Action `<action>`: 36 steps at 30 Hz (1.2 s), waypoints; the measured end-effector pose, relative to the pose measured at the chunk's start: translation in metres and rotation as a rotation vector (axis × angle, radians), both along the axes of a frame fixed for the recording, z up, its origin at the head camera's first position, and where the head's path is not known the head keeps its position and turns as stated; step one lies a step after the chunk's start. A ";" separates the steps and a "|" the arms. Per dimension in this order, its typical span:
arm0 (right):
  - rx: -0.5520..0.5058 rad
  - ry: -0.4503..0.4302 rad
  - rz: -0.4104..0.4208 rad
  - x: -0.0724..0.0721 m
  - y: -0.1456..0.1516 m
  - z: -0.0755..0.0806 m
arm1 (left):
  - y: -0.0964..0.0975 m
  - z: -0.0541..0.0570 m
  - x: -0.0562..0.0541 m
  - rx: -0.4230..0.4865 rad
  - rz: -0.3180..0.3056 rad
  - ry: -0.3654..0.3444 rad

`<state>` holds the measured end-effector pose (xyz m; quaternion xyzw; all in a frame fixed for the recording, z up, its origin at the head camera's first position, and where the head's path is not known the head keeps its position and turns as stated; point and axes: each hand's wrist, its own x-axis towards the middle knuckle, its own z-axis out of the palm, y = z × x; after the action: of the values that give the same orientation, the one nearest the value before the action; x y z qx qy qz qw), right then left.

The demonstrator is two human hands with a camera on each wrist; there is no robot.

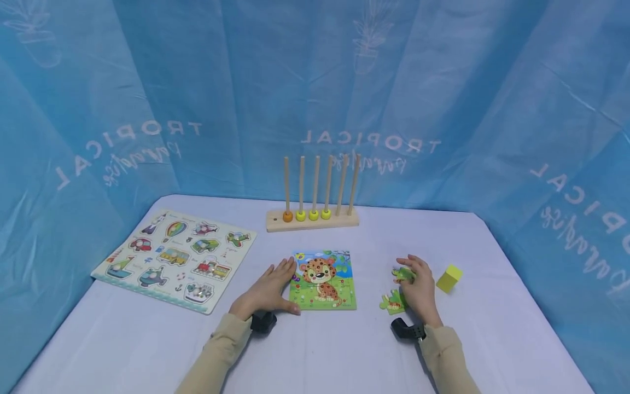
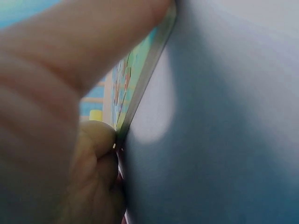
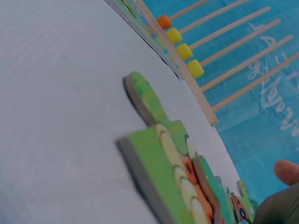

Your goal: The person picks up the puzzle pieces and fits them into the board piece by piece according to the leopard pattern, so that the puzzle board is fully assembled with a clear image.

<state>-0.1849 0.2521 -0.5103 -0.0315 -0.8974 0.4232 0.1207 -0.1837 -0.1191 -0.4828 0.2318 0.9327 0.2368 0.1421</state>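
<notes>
A square leopard puzzle (image 1: 322,282) lies flat on the table. My left hand (image 1: 268,290) rests at its left side, fingers pointing away along the edge and thumb at the near left corner. The left wrist view shows the thumb close up, meeting the side of the puzzle (image 2: 145,70). Over on the right, my right hand (image 1: 417,287) is lowered over loose green jigsaw pieces (image 1: 392,302), partly covering them. One piece (image 3: 154,163) fills the lower middle of the right wrist view, with others behind it and a fingertip (image 3: 286,171) near the right border.
A yellow block (image 1: 449,278) stands just right of my right hand. Behind the puzzle is a wooden peg rack (image 1: 315,222) with upright rods, one orange bead and 3 yellow beads. A vehicle picture board (image 1: 174,260) lies at the left. Blue curtains (image 1: 295,82) enclose the table.
</notes>
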 end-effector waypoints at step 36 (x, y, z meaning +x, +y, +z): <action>-0.433 -0.067 -0.054 0.002 -0.033 0.019 | 0.002 0.001 0.001 0.008 0.014 -0.001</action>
<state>-0.1832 0.2193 -0.4910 -0.0948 -0.7880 0.6013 0.0923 -0.1825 -0.1172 -0.4821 0.2256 0.9334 0.2415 0.1400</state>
